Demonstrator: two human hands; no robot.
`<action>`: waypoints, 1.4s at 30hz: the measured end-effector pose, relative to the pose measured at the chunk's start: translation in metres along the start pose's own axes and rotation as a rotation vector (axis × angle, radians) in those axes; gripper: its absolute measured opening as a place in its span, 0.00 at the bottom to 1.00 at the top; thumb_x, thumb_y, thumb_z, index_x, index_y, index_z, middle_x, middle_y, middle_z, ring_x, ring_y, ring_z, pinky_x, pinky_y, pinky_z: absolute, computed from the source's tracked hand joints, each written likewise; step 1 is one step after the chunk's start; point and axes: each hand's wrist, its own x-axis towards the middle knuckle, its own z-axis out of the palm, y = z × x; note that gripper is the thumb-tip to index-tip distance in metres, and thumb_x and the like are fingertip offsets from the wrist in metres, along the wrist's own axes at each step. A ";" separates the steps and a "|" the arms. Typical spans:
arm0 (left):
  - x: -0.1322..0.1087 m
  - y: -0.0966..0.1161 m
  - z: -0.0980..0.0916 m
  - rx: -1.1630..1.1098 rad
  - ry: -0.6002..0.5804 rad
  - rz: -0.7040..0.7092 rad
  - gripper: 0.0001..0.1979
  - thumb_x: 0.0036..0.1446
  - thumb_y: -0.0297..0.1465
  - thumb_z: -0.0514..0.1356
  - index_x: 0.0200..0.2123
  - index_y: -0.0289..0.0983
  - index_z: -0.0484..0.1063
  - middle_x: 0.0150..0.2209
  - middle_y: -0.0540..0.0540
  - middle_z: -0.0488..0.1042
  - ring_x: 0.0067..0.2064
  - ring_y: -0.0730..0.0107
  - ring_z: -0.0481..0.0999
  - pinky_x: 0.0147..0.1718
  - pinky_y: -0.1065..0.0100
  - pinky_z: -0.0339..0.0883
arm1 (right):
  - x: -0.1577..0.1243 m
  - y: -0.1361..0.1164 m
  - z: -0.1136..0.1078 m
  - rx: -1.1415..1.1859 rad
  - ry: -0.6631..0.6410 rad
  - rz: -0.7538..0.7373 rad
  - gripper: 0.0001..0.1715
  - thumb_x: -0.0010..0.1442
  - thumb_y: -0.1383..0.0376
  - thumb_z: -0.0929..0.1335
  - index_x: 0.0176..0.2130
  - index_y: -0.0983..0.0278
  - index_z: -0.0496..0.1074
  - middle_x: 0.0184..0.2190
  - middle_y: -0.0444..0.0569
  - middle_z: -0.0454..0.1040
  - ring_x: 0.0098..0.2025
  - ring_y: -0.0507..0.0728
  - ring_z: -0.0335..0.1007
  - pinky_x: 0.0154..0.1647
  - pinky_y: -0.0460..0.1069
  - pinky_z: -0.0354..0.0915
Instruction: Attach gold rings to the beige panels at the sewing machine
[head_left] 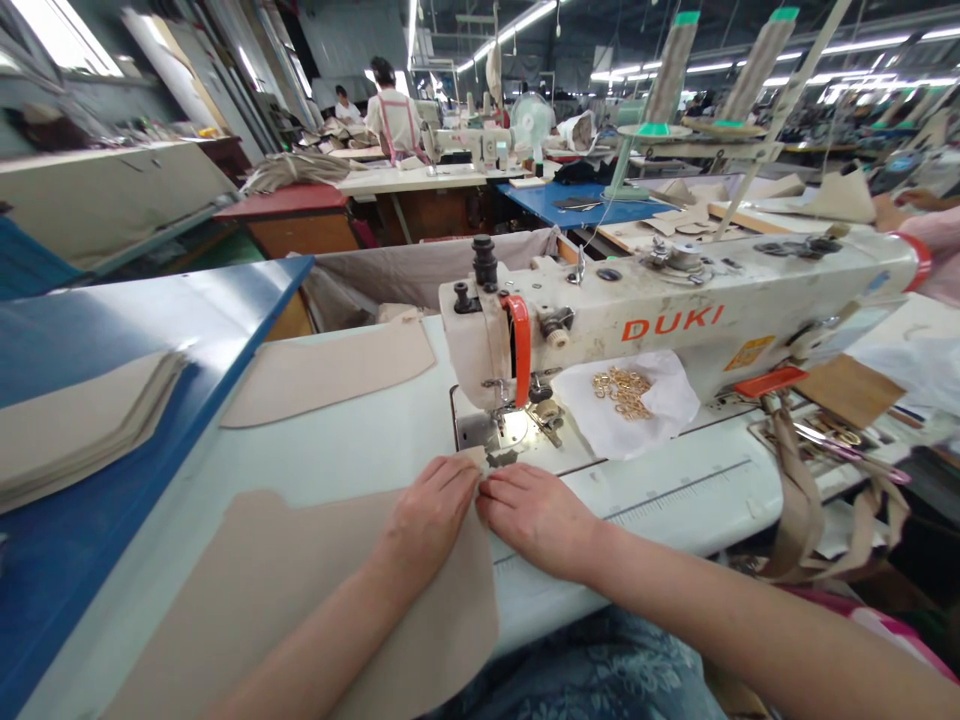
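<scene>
A stack of cut beige pieces [82,425] lies on a blue table [225,290] at far left; beside it, 1 separate beige piece [330,370] rests flat on the pale machine table [375,455]. In the foreground, a large beige panel [300,570] spreads across that table to its front edge, next to the worker's lap. The left hand [431,505] and right hand [536,520] meet at the panel's upper edge, fingers pinching it just in front of the needle plate [514,430]; whether they grip a 2nd layer is hard to tell, the tips being hidden. With 2 hands this near the sewing machine's [585,310] needle area, a slip could put a fingertip at risk. Uneven pinching could skew the edge, and weight at the front could drag it. At right, gold rings [622,390] sit loose on white cloth [664,400]; a forearm's brush could scatter them.
</scene>
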 end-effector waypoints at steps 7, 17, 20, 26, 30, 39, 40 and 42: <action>0.001 0.000 0.001 0.017 0.018 0.016 0.14 0.64 0.25 0.48 0.31 0.35 0.71 0.32 0.44 0.73 0.36 0.64 0.71 0.38 0.63 0.70 | -0.002 -0.001 0.001 0.022 0.002 0.010 0.07 0.64 0.70 0.64 0.36 0.68 0.71 0.38 0.51 0.74 0.44 0.57 0.66 0.49 0.51 0.63; 0.000 0.001 0.001 0.010 0.015 -0.002 0.14 0.64 0.26 0.47 0.31 0.35 0.70 0.32 0.44 0.73 0.36 0.65 0.71 0.38 0.63 0.71 | -0.002 0.000 0.003 0.034 0.019 0.015 0.07 0.64 0.70 0.63 0.36 0.68 0.71 0.39 0.52 0.73 0.44 0.57 0.65 0.50 0.51 0.63; 0.000 0.001 0.002 -0.009 0.011 -0.028 0.13 0.64 0.26 0.48 0.33 0.35 0.70 0.33 0.44 0.73 0.36 0.65 0.71 0.39 0.63 0.71 | -0.002 0.000 0.003 0.034 0.012 0.028 0.08 0.64 0.70 0.62 0.36 0.67 0.71 0.39 0.52 0.73 0.44 0.57 0.65 0.49 0.52 0.63; 0.000 0.001 0.000 -0.054 0.009 -0.048 0.13 0.64 0.26 0.48 0.33 0.35 0.71 0.34 0.44 0.74 0.37 0.65 0.71 0.39 0.62 0.72 | -0.001 0.000 0.004 0.040 0.060 0.067 0.09 0.65 0.70 0.62 0.36 0.68 0.71 0.38 0.52 0.72 0.45 0.57 0.65 0.50 0.52 0.63; -0.002 0.003 -0.002 -0.092 0.004 -0.068 0.12 0.64 0.25 0.47 0.36 0.34 0.71 0.36 0.43 0.75 0.38 0.65 0.72 0.40 0.62 0.72 | 0.000 0.000 0.004 0.041 0.045 0.075 0.09 0.65 0.70 0.62 0.38 0.69 0.71 0.39 0.53 0.72 0.46 0.58 0.65 0.50 0.52 0.63; -0.004 0.013 -0.004 -0.124 0.030 -0.163 0.13 0.64 0.26 0.48 0.40 0.34 0.72 0.40 0.42 0.75 0.42 0.63 0.72 0.43 0.60 0.72 | 0.003 0.002 0.003 0.001 -0.022 0.051 0.05 0.62 0.69 0.66 0.37 0.69 0.71 0.39 0.53 0.73 0.44 0.59 0.65 0.49 0.53 0.64; -0.003 0.014 -0.003 -0.123 0.034 -0.175 0.13 0.64 0.26 0.48 0.40 0.34 0.72 0.40 0.41 0.75 0.42 0.63 0.73 0.43 0.60 0.72 | 0.003 0.004 0.003 -0.008 -0.015 0.045 0.05 0.62 0.69 0.66 0.37 0.69 0.72 0.39 0.53 0.73 0.44 0.59 0.65 0.49 0.53 0.64; 0.001 0.014 0.001 -0.117 0.038 -0.186 0.13 0.64 0.27 0.48 0.40 0.34 0.72 0.40 0.41 0.75 0.43 0.63 0.73 0.43 0.60 0.72 | 0.002 0.009 0.003 -0.018 0.003 0.040 0.05 0.62 0.69 0.66 0.37 0.68 0.72 0.39 0.53 0.73 0.44 0.59 0.66 0.49 0.53 0.63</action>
